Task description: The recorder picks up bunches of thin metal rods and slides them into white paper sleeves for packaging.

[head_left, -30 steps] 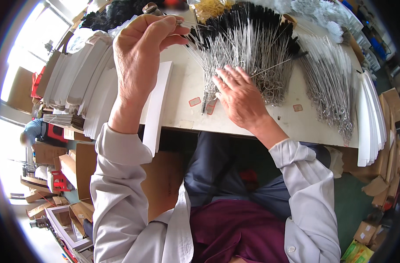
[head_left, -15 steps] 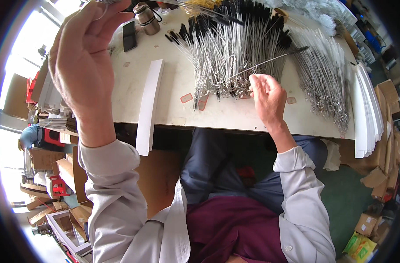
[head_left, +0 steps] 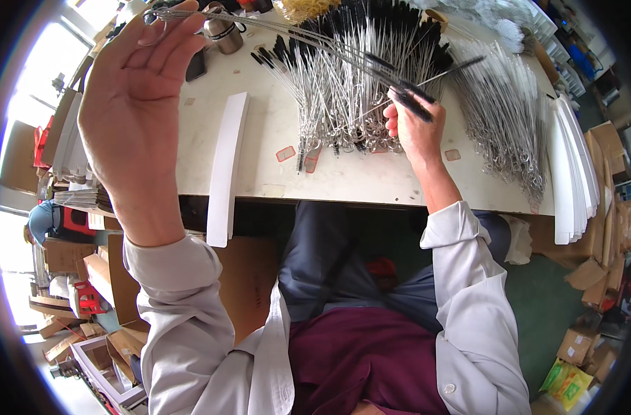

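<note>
My left hand is raised at the upper left, its thumb and fingers closed on the looped ends of several thin cleaning brushes. Their wire stems slant right across the table, and the black bristle ends hang over my right hand. That hand is closed in a pinch; a single black-tipped cleaning brush sticks out beyond it to the upper right. The held brushes partly hide its fingertips. Behind it lies a big heap of black-bristled cleaning brushes, wire loops toward me.
Pale-bristled wire brushes are heaped to the right, beside stacked white card strips. A long white card box overhangs the table's front edge. A metal flask and a dark phone stand behind my left hand.
The brushes in my left hand have swung down and toward me, so their black ends now cross my right hand. My right hand has shifted slightly with its brush.
</note>
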### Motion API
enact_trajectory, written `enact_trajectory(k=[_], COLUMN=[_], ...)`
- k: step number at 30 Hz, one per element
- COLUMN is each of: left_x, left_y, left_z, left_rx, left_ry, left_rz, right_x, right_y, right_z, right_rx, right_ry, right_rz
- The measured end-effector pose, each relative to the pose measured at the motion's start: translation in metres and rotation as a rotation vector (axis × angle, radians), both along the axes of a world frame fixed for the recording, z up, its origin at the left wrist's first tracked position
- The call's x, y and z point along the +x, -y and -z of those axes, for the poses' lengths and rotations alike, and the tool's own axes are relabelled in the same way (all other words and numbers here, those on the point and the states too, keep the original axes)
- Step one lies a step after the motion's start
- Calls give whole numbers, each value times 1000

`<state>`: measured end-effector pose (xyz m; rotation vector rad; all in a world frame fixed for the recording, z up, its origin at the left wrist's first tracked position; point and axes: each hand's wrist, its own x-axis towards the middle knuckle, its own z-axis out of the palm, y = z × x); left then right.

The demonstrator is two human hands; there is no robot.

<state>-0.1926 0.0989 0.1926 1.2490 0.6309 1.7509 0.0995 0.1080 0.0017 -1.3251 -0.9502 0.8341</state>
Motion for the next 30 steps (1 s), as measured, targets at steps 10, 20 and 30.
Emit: enact_trajectory(k=[10, 20, 30], left_x=[-69, -49, 51], left_y=[-7, 2, 24], left_z=[-1, 6, 37], left_rx=[150, 147, -3], left_ry=[138, 386, 419], left_rz=[650, 573, 811], right_x=[-28, -31, -47], right_y=[-45, 34, 83], right_z=[-26, -16, -62], right_rx=[53, -85, 281], right_ry=[93, -218, -369], right_rz=[-353, -475, -689])
